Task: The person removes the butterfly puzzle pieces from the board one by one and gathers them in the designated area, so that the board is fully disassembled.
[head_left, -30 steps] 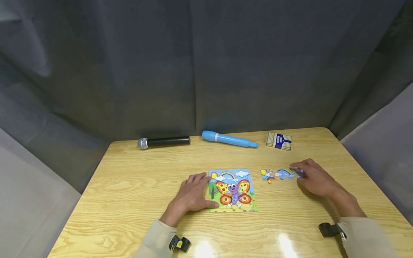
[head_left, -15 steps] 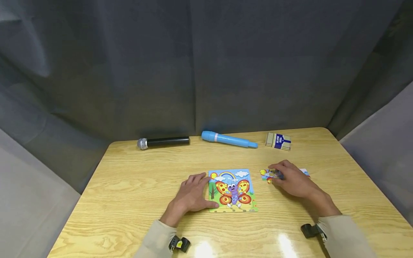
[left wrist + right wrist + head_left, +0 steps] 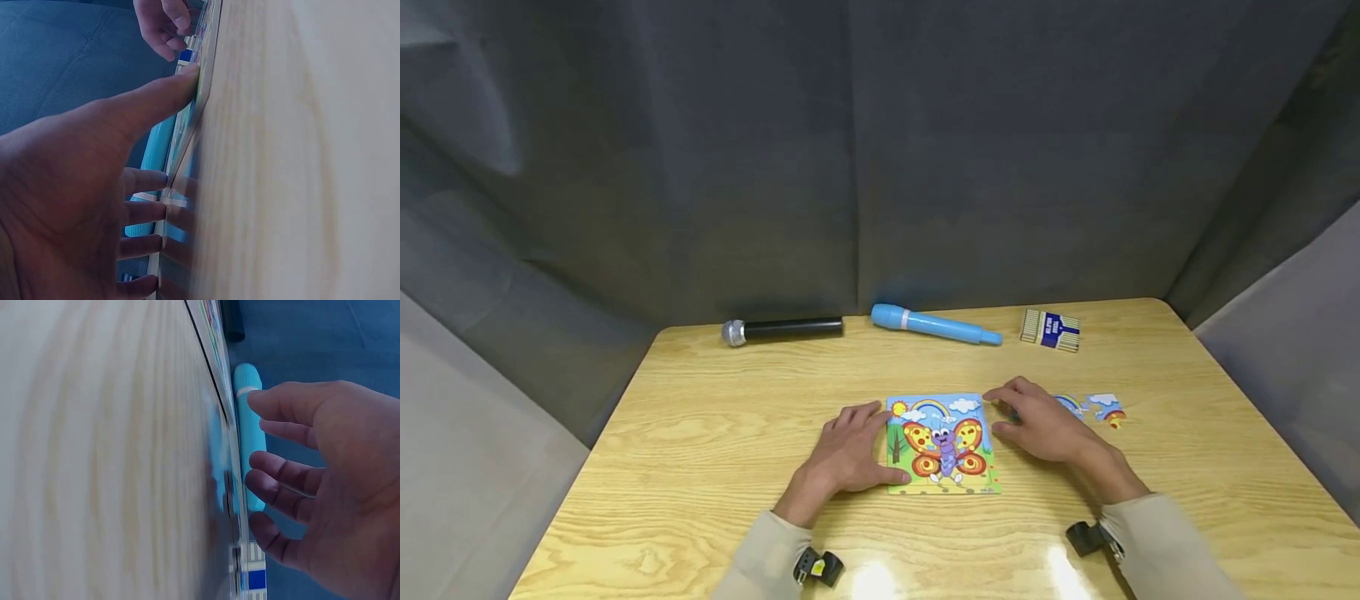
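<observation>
The puzzle [image 3: 942,443] is lying flat near the middle of the desk [image 3: 700,433], toward its near edge. The left hand [image 3: 848,454] is resting open against the puzzle's left edge, fingers straight, thumb pressing the near-left corner. The right hand [image 3: 1037,425] is hovering just beside the puzzle's right edge with fingers loosely spread, gripping nothing I can make out. Loose pieces [image 3: 1093,407] are lying just right of that hand. A microphone [image 3: 781,330], a blue tube [image 3: 934,325] and a small box [image 3: 1050,329] are sitting along the far edge.

Bare table [image 3: 715,433] lies left; microphone [image 3: 782,330], blue marker [image 3: 936,326] and box [image 3: 1050,330] line the far edge.
</observation>
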`<control>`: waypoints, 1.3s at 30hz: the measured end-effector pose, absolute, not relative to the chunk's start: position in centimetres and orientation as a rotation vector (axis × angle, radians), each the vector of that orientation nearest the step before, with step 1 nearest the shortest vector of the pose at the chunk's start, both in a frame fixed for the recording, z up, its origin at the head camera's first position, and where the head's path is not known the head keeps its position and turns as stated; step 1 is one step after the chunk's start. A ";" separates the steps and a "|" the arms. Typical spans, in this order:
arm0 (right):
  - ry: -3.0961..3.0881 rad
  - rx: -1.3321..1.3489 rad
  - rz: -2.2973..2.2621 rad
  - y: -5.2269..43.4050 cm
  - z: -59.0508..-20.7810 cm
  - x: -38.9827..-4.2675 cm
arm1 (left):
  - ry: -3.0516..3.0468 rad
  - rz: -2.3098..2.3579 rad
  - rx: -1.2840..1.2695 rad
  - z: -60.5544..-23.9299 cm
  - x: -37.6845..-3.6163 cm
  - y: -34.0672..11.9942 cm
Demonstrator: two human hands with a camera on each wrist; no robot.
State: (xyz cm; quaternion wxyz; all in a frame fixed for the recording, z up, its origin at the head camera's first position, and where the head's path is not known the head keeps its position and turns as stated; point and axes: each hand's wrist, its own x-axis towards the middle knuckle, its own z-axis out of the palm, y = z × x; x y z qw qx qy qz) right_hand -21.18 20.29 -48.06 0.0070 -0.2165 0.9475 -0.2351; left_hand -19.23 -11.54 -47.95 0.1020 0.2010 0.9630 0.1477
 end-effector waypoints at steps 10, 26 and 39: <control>2.922 -0.784 -0.682 16.6 -47.6 -20.5 | 2.841 0.426 0.592 -47.9 -19.2 -11.5; 2.879 -0.891 -0.613 12.1 -47.4 -20.1 | 2.831 0.455 0.593 -47.9 -19.2 -11.6; 2.903 -0.787 -0.533 10.2 -47.5 -19.8 | 2.838 0.441 0.590 -48.0 -19.3 -11.5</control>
